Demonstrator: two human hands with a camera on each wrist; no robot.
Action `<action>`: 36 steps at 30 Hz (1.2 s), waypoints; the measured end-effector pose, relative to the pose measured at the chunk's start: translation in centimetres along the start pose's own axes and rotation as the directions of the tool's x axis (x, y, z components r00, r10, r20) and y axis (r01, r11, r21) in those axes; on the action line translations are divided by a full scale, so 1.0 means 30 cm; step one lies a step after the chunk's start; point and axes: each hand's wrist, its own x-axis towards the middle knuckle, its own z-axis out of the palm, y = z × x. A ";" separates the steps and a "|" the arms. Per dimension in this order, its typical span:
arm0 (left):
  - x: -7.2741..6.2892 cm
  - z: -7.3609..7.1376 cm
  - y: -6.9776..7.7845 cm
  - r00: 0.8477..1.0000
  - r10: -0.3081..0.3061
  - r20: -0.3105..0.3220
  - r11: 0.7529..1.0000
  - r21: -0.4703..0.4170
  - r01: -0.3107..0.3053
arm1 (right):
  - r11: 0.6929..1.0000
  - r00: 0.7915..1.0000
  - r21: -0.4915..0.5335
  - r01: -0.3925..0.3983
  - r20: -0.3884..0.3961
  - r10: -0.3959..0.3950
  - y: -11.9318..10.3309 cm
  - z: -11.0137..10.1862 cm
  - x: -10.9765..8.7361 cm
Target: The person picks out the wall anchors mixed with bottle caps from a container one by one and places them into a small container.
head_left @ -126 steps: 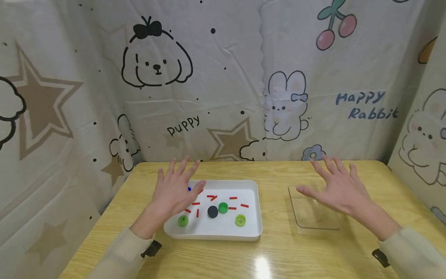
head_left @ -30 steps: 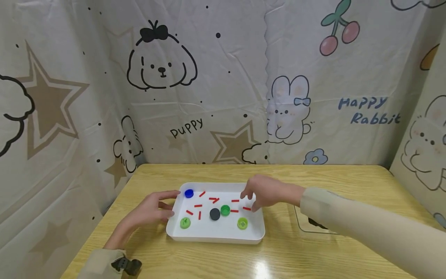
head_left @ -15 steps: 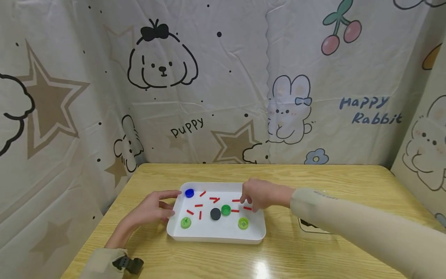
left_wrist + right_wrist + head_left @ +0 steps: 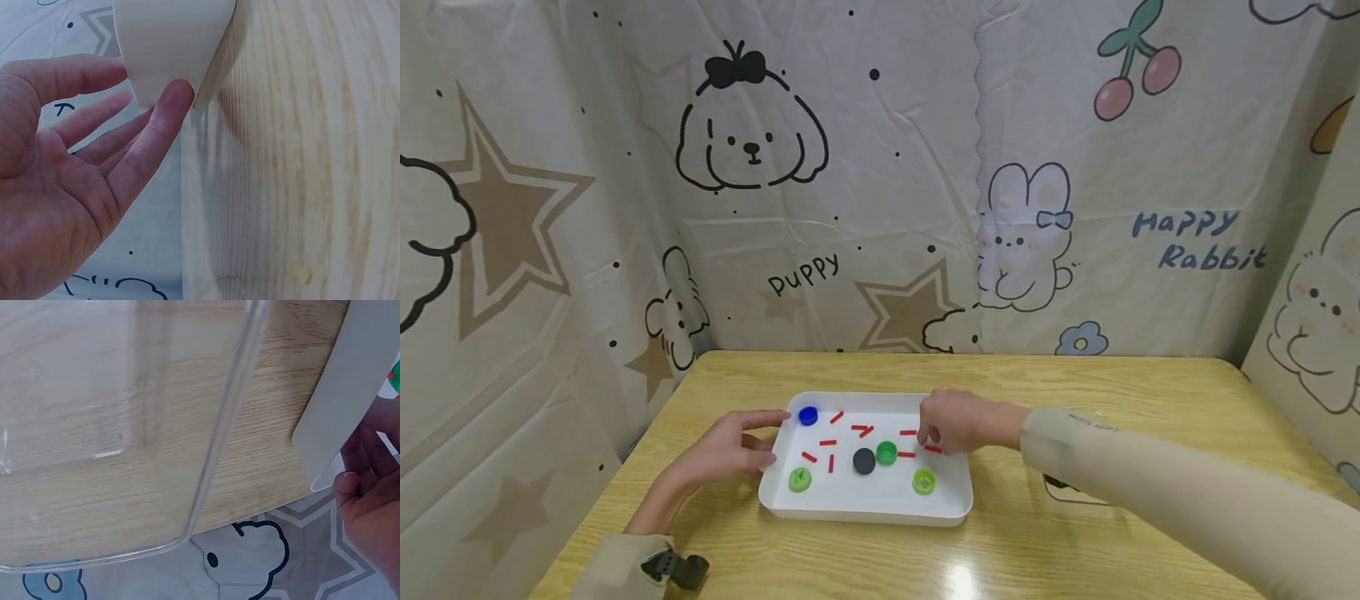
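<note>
A white tray (image 4: 865, 505) holds several short red sticks (image 4: 827, 442) and round plastic caps. Among them are a blue cap (image 4: 808, 415), a dark disc (image 4: 864, 461), a green cap (image 4: 886, 452) and two light green caps, one at the front left (image 4: 800, 479), one at the front right (image 4: 924, 481). My left hand (image 4: 726, 454) touches the tray's left end, fingers spread; in the left wrist view a fingertip (image 4: 178, 94) lies against its outer wall. Over the tray's right end, my right hand (image 4: 958, 421) reaches down with curled fingers beside red sticks; its fingertips are partly hidden, and I cannot tell whether they pinch one.
A clear plastic box (image 4: 212, 450) stands to the right of the tray, mostly behind my right sleeve (image 4: 1120, 475) in the head view. Both stand on a wooden table (image 4: 1030, 550). A printed curtain (image 4: 895, 167) hangs behind the table's far edge.
Both hands were raised and spread earlier; the left came down to the tray's left end, the right to its right end. Over the last second the right hand's fingers have drawn closer together.
</note>
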 end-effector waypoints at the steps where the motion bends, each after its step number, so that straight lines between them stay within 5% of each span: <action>1: 0.000 -0.001 -0.001 1.000 0.001 0.001 1.000 0.000 -0.001 | 1.000 1.000 0.000 0.006 0.002 -0.006 0.002 0.000 0.000; 24: 0.003 -0.004 -0.002 1.000 0.000 0.006 1.000 0.010 0.000 | 0.994 0.994 -0.014 0.105 0.021 -0.104 0.045 0.007 0.018; 36: 0.002 -0.002 0.000 1.000 -0.003 0.014 1.000 0.000 0.003 | 0.979 0.999 0.196 0.051 0.004 -0.053 0.039 0.027 0.022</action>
